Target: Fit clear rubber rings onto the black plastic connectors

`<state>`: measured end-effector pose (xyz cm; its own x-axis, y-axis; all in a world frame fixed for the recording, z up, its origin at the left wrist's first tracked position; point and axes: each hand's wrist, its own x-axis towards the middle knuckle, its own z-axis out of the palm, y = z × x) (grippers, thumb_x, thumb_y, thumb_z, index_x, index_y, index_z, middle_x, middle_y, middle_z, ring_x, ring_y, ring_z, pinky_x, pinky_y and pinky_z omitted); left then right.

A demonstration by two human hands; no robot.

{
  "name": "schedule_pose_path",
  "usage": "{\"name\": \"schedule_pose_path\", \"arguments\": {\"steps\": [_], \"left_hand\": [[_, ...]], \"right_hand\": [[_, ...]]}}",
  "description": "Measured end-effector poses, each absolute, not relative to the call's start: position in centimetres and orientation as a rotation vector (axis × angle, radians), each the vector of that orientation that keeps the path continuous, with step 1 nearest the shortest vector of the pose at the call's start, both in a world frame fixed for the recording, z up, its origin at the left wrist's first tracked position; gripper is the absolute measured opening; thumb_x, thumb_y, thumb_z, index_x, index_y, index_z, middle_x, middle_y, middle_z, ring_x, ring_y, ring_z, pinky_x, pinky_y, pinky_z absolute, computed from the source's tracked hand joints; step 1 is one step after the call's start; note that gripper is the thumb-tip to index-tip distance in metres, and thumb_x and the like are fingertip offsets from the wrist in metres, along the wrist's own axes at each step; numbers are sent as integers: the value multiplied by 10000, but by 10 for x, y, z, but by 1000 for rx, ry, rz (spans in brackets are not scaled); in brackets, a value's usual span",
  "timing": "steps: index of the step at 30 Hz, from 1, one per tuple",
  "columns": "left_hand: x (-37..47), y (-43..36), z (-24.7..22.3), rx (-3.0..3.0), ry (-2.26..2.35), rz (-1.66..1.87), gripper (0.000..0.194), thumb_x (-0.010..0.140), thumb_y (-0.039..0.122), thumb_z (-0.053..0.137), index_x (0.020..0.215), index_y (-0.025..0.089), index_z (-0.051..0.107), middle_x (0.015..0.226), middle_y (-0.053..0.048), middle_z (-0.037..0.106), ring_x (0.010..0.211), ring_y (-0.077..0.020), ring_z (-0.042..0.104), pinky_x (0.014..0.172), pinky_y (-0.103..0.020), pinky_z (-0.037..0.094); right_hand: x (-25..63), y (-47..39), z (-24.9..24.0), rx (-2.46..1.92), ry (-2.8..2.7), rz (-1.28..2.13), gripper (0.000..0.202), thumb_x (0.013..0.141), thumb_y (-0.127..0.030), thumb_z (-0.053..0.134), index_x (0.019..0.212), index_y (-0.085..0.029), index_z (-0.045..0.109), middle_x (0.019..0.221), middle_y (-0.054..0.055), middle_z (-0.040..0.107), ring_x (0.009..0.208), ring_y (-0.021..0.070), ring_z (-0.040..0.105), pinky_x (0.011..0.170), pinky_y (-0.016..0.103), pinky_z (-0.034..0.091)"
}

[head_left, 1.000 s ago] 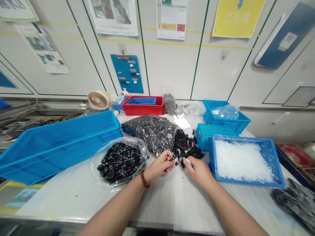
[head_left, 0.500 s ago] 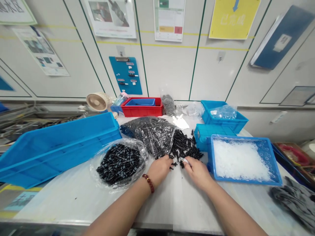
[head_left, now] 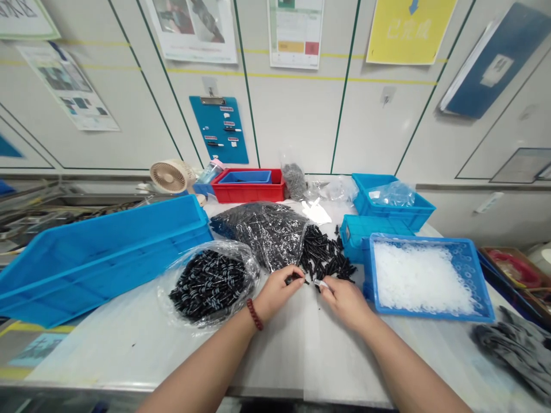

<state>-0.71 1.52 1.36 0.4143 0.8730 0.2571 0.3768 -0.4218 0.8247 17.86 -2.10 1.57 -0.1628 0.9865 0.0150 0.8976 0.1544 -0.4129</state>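
My left hand (head_left: 278, 289) pinches a small black plastic part at the near edge of a loose pile of black parts (head_left: 326, 259). My right hand (head_left: 343, 299) sits just to its right, fingertips closed on a small white ring. Both hands nearly touch over the white table (head_left: 301, 350). A blue tray of white rings (head_left: 424, 278) lies right of my right hand. A clear bag of black parts with pale rings on them (head_left: 210, 283) rests left of my left hand. Behind the pile is a larger bag of black parts (head_left: 267, 229).
A long blue bin (head_left: 99, 252) lies at the left. Behind stand a red bin (head_left: 252, 184), a small fan (head_left: 169, 176) and two more blue bins (head_left: 390, 202). Dark cloth (head_left: 514, 344) lies at the right edge. Posters and a blue clipboard (head_left: 220, 129) hang on the wall.
My left hand reached flat into the black pile half a second ago and has now drawn back with a black part pinched in its fingers. My right hand stayed nearly still.
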Motion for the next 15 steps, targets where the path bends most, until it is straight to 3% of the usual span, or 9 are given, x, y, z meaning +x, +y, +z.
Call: {"name": "schedule_pose_path", "arguments": {"steps": [7,15], "left_hand": [[-8,16,14,1921,1044,865,185,803,243,478,865,158,630,786,-35,657,754,-167,580,718,-262,457],[-4,12,8,1969,938,780,110,822,199,470,880,165,557,696,23,634,492,-88,489,548,-200,422]], "right_hand": [[177,-23,21,-1817,-2192,485,201,857,-253,419,727,-186,556,694,5,599,605,112,476,536,229,188],[175,-26,22,-1695,-2225,526,190,841,-228,420,745,-189,580,711,6,610,632,114,483,552,219,204]]}}
